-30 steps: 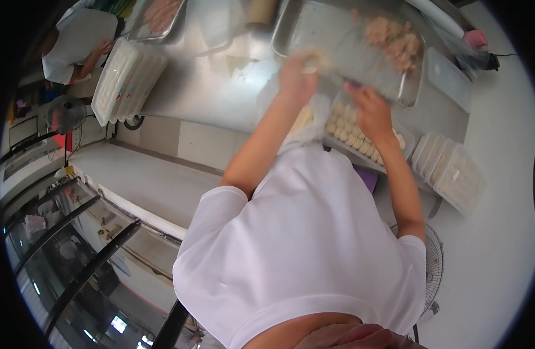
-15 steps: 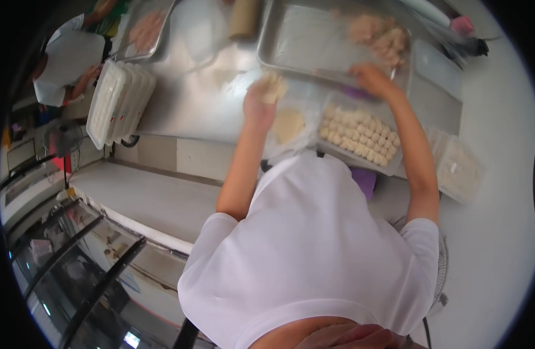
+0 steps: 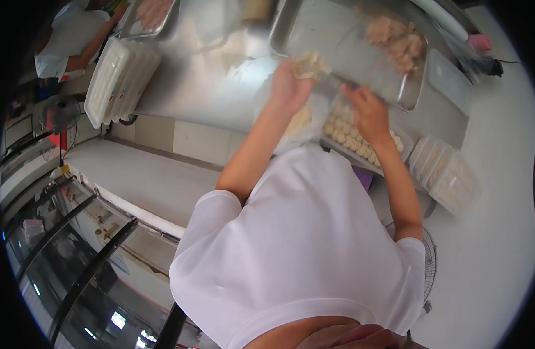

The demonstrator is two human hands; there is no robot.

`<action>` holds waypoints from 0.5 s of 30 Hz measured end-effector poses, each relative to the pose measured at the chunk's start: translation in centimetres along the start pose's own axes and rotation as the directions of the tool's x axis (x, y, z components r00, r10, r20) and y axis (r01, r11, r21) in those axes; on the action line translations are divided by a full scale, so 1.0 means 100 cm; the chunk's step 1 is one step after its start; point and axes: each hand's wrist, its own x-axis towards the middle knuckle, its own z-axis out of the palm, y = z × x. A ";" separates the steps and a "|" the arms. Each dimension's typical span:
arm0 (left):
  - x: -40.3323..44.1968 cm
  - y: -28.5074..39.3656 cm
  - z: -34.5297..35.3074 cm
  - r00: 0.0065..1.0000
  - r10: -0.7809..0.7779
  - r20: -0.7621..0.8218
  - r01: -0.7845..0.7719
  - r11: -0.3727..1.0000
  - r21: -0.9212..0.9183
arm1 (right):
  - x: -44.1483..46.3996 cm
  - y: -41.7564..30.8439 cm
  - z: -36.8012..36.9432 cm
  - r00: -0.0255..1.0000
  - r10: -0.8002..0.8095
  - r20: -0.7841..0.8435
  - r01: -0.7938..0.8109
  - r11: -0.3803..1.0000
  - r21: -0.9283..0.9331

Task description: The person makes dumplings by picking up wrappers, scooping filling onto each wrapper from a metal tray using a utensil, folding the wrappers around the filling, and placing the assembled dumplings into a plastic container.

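My left hand (image 3: 290,87) is closed around a pale dumpling wrapper (image 3: 311,64), held up over the steel table. My right hand (image 3: 370,113) grips a thin tool (image 3: 344,82), blurred and mostly hidden, possibly a filling spatula; its tip points at the wrapper. Below the hands, a clear plastic tray of round dumplings (image 3: 340,129) stands in rows, partly covered by my right hand and forearm. More round wrappers (image 3: 300,119) lie on a plastic bag between my arms. Pink minced filling (image 3: 395,43) is heaped at the right of a large metal tray (image 3: 408,96).
Stacked white lidded boxes (image 3: 119,84) stand at the table's left. Several clear containers (image 3: 445,171) sit at the right, beside the white wall. A co-worker in a white shirt (image 3: 78,35) is at the far left, near another tray of pink meat (image 3: 155,14).
My right hand has come from the metal tray down and toward my left hand, bringing the tool to the wrapper. My left hand has shifted right, and the camera view has moved slightly.
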 end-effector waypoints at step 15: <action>-0.035 0.029 0.027 0.837 -0.130 0.532 -0.547 -0.165 0.821 | -0.030 -0.014 -0.052 0.967 -0.153 -0.204 0.132 0.985 -0.113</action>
